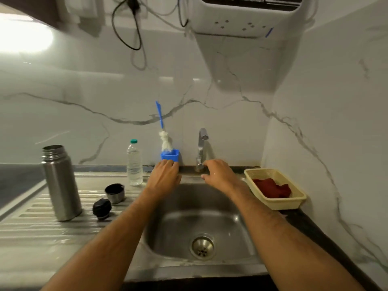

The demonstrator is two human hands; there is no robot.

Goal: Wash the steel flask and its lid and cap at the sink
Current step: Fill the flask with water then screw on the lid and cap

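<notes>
The open steel flask [60,183] stood upright on the ribbed drainboard [31,223], with its steel cap [115,193] and black lid [102,208] lying beside it and a plastic water bottle [134,162] behind. The left hand [165,175] reached to the blue holder [170,154] with the bottle brush [164,135], fingers hidden, grip unclear. The right hand [218,172] hung loosely open by the tap [202,148], above the sink [231,227]. A cream basket [294,201] held a red cloth [271,187].

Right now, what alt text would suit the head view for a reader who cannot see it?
A person reaches over a steel sink, left hand at a blue brush holder, right hand at the tap. The open steel flask, its cap and black lid stand on the drainboard at left.
</notes>
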